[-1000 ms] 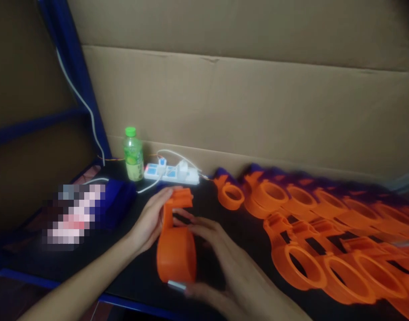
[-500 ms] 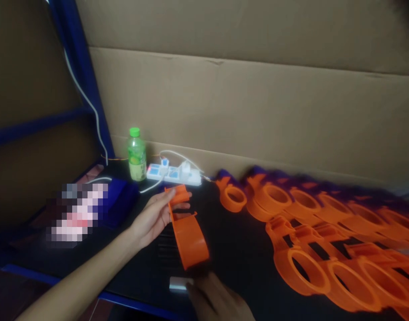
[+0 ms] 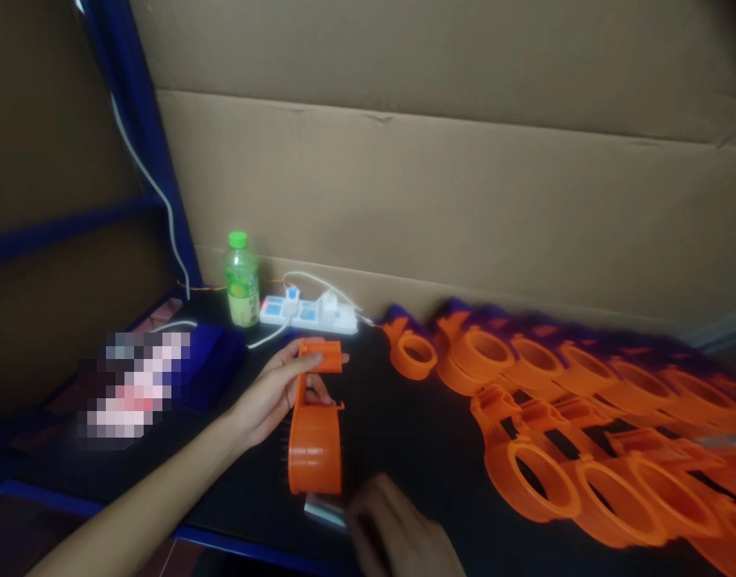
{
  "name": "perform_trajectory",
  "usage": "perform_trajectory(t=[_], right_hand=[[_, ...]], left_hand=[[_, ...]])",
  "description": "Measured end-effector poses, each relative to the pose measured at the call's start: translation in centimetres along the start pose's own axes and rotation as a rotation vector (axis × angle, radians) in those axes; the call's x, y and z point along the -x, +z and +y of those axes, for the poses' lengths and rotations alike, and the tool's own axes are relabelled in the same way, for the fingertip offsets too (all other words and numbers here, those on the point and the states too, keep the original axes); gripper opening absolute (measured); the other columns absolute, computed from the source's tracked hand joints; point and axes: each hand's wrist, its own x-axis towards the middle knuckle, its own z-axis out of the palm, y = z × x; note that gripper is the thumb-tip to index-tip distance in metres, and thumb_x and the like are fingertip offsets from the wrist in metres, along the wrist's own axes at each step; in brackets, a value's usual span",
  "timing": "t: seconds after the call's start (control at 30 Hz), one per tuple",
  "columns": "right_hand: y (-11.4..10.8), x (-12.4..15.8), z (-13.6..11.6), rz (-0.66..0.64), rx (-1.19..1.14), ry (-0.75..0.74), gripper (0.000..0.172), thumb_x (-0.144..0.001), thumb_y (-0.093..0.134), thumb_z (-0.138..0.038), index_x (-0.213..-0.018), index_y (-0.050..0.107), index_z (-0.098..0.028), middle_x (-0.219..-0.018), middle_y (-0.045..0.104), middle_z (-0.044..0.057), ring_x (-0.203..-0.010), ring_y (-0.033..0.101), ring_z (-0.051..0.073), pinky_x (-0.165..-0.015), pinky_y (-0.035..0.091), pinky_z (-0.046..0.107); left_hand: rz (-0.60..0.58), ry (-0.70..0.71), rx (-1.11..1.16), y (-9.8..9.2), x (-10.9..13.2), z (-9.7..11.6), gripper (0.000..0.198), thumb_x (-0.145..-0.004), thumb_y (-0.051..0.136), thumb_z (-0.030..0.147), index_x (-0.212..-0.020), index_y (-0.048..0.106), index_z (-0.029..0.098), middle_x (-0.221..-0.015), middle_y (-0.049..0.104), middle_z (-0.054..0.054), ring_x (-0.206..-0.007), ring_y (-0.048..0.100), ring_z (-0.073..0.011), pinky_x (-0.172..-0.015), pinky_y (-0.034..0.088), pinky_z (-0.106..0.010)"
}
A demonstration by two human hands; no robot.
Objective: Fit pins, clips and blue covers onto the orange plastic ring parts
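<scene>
Work seems unfinished: one orange piece [image 3: 316,453] is held by the left hand [image 3: 275,393], similar pieces [image 3: 641,485] are laid toward the table's [image 3: 428,449] right edge, the right hand's [image 3: 404,529] grip unclear.

I hold a glossy orange plastic holder [image 3: 316,445] upright in my left hand [image 3: 275,397], short bar uppermost, wide ring below, over the worktop [image 3: 248,489] near its front edge. A flat pale strip [image 3: 325,511], blurred, shows just below the ring.

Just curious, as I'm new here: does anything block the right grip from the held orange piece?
Nothing visible stands between the right grip and the orange piece held in the left grip. A pale strip shows just below that piece.
</scene>
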Motion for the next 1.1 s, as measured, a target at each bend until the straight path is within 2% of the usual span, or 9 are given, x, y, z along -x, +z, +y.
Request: perform_trajectory(t=[0.1, 0.2, 0.33, 0.47, 0.57, 0.77, 0.97, 1.1], right_hand=[[-3.1, -1.3, 0.3, -0.024, -0.147, 0.170, 0.015, -0.097, 0.042, -0.019, -0.093, 0.056, -0.021, -0.085, 0.063, 0.001, -0.071, 0.064, 0.011, -0.062, 0.049, 0.020], [-6.6, -3.3, 0.7, 0.019, -0.189, 0.326, 0.017, -0.100, 0.045, -0.031, -0.090, 0.055, -0.021, -0.080, 0.061, 0.000, -0.070, 0.060, 0.012, -0.061, 0.046, 0.021], [-9.4, -6.1, 1.3, 0.023, -0.192, 0.385, 0.021, -0.098, 0.047, -0.037, -0.088, 0.055, -0.021, -0.082, 0.062, 0.000, -0.071, 0.057, 0.013, -0.066, 0.045, 0.023], [-9.6, -8.1, 2.0, 0.004, -0.280, 0.404, 0.026, -0.098, 0.046, -0.044, -0.091, 0.055, -0.020, -0.084, 0.061, 0.003, -0.068, 0.055, 0.014, -0.060, 0.043, 0.024], [-9.3, -8.8, 2.4, -0.013, -0.366, 0.423, 0.026, -0.096, 0.048, -0.045, -0.093, 0.055, -0.020, -0.077, 0.057, 0.001, -0.061, 0.049, 0.012, -0.055, 0.040, 0.024], [-8.9, -9.0, 2.4, -0.068, -0.464, 0.489, 0.026, -0.097, 0.049, -0.044, -0.092, 0.054, -0.019, -0.068, 0.051, -0.001, -0.055, 0.044, 0.010, -0.051, 0.036, 0.023], [-9.2, -8.8, 2.9, -0.105, -0.475, 0.480, 0.027, -0.097, 0.048, -0.044, -0.089, 0.053, -0.019, -0.071, 0.050, -0.002, -0.052, 0.043, 0.008, -0.048, 0.035, 0.021], [-9.0, -8.7, 3.1, -0.153, -0.476, 0.494, 0.028, -0.098, 0.046, -0.045, -0.090, 0.052, -0.019, -0.072, 0.049, -0.002, -0.051, 0.044, 0.007, -0.047, 0.036, 0.021]], left_hand=[[-0.001, -0.008, -0.070, -0.2, 0.0, -0.1, 0.026, -0.088, 0.068, 0.027, -0.111, 0.065, 0.014, -0.127, 0.068, -0.019, -0.054, 0.064, -0.0106, -0.065, 0.059, -0.033], [-0.027, -0.030, -0.135, -0.2, -0.1, -0.3, 0.026, -0.087, 0.070, 0.029, -0.106, 0.065, 0.012, -0.125, 0.068, -0.021, -0.054, 0.065, -0.0106, -0.057, 0.056, -0.027], [-0.071, -0.050, -0.150, -0.2, -0.1, -0.5, 0.033, -0.087, 0.069, 0.030, -0.116, 0.063, 0.014, -0.126, 0.068, -0.020, -0.059, 0.069, -0.0135, -0.053, 0.055, -0.023], [-0.111, -0.067, -0.137, -0.1, -0.1, -0.9, 0.040, -0.087, 0.070, 0.027, -0.124, 0.060, 0.014, -0.126, 0.068, -0.020, -0.062, 0.071, -0.0155, -0.055, 0.058, -0.025], [-0.124, -0.061, -0.140, -0.2, -0.1, -1.0, 0.039, -0.087, 0.070, 0.027, -0.123, 0.061, 0.014, -0.128, 0.067, -0.021, -0.063, 0.071, -0.0154, -0.056, 0.060, -0.026], [-0.148, -0.072, -0.160, -0.1, 0.1, -1.1, 0.038, -0.088, 0.069, 0.027, -0.123, 0.063, 0.014, -0.123, 0.069, -0.020, -0.063, 0.071, -0.0163, -0.054, 0.059, -0.026], [-0.107, -0.058, -0.157, 0.1, 0.1, -1.0, 0.036, -0.087, 0.071, 0.029, -0.118, 0.064, 0.012, -0.108, 0.073, -0.017, -0.063, 0.071, -0.0168, -0.055, 0.059, -0.026], [-0.134, -0.066, -0.164, 0.1, 0.2, -0.9, 0.035, -0.086, 0.072, 0.027, -0.116, 0.064, 0.012, -0.100, 0.073, -0.014, -0.063, 0.071, -0.0171, -0.057, 0.060, -0.027]])
